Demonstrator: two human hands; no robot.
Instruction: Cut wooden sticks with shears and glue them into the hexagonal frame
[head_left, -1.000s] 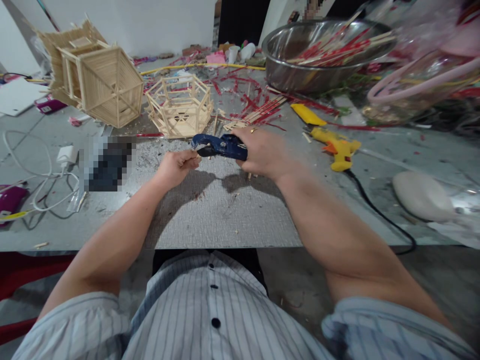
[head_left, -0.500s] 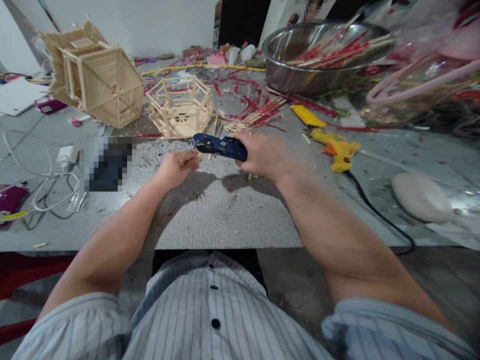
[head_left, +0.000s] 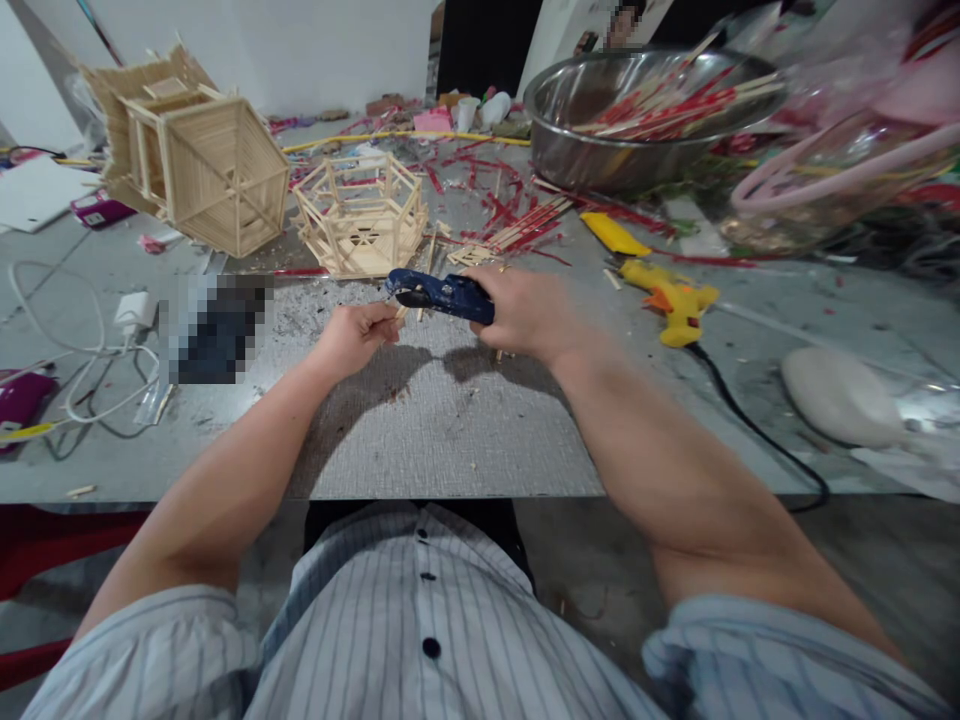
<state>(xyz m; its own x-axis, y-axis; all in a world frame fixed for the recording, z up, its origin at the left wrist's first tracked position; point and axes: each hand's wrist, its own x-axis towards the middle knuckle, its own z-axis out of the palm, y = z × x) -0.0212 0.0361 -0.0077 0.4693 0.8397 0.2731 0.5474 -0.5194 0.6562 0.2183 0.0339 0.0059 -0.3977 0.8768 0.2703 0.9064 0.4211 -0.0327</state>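
Observation:
In the middle of the head view, my right hand is closed around a dark blue hand cutter, its head pointing left. My left hand pinches a short, pale wooden stick, its far end hidden at the cutter's head. Whether the jaws touch the stick, I cannot tell. Just behind my hands stands an open six-sided frame of wooden sticks. A larger stick-built model with a hexagonal face lies tilted to its left.
A steel basin holding red-and-pale sticks stands back right. The yellow glue gun lies right of my hands, its black cord trailing to the table edge. Loose sticks and red scraps lie behind. White cables spread at left.
Almost nothing differs; both hands, the cutter and the stick keep nearly the same place.

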